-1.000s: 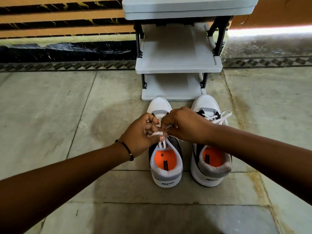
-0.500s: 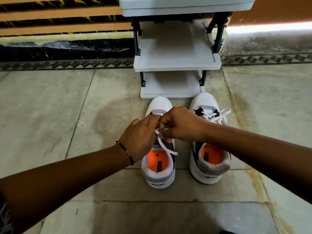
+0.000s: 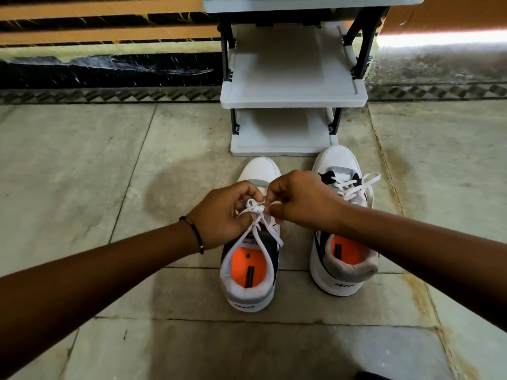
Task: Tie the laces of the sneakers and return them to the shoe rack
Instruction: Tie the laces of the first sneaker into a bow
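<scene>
The left hand (image 3: 222, 215) and right hand (image 3: 299, 200) each pinch the white lace (image 3: 256, 209) of the left sneaker (image 3: 249, 272), grip closed around a knot. The right sneaker (image 3: 343, 237) stands beside it on the floor (image 3: 82, 174), near the shoe rack (image 3: 290, 91).

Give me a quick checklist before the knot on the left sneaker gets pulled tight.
1. Both hands on the lace: left hand and right hand pinch it, ok.
2. Knot formed: wrap visible, ok.
3. Knot tight: cannot tell.
4. Loop clear: a long loop hangs over the left sneaker opening, not ok.
5. Right sneaker tied: laces look loose, not ok.
6. Rack shelves free: ok.
</scene>
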`<move>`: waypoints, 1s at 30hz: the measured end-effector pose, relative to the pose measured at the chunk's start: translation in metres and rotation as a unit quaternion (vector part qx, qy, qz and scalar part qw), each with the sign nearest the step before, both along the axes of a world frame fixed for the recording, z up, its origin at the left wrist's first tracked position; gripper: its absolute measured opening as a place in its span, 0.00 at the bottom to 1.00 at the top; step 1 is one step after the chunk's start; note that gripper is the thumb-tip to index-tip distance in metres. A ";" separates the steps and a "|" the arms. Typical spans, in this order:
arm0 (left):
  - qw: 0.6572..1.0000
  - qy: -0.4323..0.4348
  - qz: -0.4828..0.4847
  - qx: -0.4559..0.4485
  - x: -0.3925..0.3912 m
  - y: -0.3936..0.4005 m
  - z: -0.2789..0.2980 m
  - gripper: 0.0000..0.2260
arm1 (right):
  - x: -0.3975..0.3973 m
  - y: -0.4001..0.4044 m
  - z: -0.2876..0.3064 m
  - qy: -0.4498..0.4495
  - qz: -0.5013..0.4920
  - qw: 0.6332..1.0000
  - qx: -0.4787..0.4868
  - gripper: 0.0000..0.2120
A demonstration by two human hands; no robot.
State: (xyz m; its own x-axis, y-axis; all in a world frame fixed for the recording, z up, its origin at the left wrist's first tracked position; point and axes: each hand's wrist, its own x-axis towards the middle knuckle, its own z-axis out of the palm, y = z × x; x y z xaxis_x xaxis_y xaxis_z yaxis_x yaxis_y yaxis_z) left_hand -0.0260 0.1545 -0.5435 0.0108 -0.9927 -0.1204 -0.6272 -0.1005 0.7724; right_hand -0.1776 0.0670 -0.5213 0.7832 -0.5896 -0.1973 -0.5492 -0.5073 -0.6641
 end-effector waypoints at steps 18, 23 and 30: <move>0.872 0.368 0.164 0.277 0.020 -0.001 0.021 0.10 | -0.004 0.009 0.006 -0.069 -0.134 0.950 0.274 0.04; 0.876 0.358 0.132 0.296 0.028 -0.001 0.021 0.09 | -0.004 0.010 0.008 -0.097 -0.157 0.931 0.315 0.05; 0.866 0.378 0.147 0.292 0.024 0.000 0.010 0.11 | -0.006 0.016 -0.001 -0.135 -0.116 0.913 0.366 0.07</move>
